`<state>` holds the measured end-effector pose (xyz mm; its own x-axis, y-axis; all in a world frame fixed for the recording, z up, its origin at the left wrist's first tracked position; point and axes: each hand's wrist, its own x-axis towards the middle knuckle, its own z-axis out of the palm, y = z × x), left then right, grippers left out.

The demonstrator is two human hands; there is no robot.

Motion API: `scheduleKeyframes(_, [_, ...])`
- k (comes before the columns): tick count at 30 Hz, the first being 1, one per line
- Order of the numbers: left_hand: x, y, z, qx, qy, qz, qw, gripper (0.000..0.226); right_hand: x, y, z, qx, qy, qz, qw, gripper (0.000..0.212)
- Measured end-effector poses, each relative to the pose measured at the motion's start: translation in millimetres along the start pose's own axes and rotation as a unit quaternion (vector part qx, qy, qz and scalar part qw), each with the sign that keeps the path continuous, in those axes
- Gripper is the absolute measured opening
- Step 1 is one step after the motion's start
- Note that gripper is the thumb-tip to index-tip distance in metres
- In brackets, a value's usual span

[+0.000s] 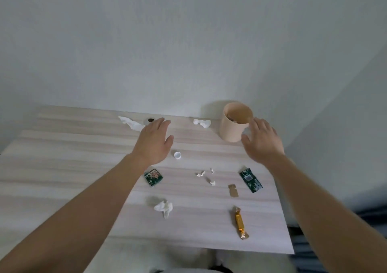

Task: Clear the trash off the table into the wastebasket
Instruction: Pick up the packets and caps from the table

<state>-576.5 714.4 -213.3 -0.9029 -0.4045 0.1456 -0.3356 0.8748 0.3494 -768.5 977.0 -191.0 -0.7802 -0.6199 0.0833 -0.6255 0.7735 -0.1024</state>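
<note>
A small beige wastebasket (232,129) stands at the table's far right with some scraps inside. My right hand (262,141) hovers open just right of it, empty. My left hand (155,141) is open and empty above the far middle, its fingers near a white tissue (130,122) and a small dark bit (150,120). Trash lies scattered: a crumpled tissue (202,122) by the basket, a white bottle cap (177,155), two green wrappers (153,177) (250,180), small paper scraps (206,175), a brown scrap (233,190), another tissue (164,208), a gold candy wrapper (240,222).
The light wooden table (62,168) backs onto a pale wall. Its right edge and near edge drop off to a floor and a striped dark fabric (303,251) at the lower right.
</note>
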Motion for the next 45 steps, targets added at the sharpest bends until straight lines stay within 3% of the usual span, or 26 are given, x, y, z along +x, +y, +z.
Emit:
scheduleKeyframes(12, [-91.7,-37.4,40.8,-0.014,-0.073,0.0,0.997,0.056,-119.6,-32.4,65.5,-0.002,-0.091,0.057,0.994,0.06])
scheduleKeyframes(16, [-107.0,-40.4,65.3,-0.003,-0.098,-0.009,0.995,0.046,-137.5,-23.3,88.5,0.001,-0.121,0.061,0.991,0.056])
scheduleKeyframes(28, [-142.4,-40.3,149.5,-0.006,-0.255,-0.079,0.964,0.041,-172.8,3.0,171.0,0.066,-0.226,0.112,0.965,0.043])
scheduleKeyframes(37, [-160.2,-40.9,186.6,-0.014,-0.251,-0.086,0.964,0.025,-186.0,7.0,200.2,0.072,-0.294,0.128,0.944,0.045])
scheduleKeyframes(45, [-164.0,-44.3,184.2,-0.053,-0.249,-0.127,0.959,0.008,-186.7,2.7,200.6,0.106,-0.284,0.177,0.936,0.021])
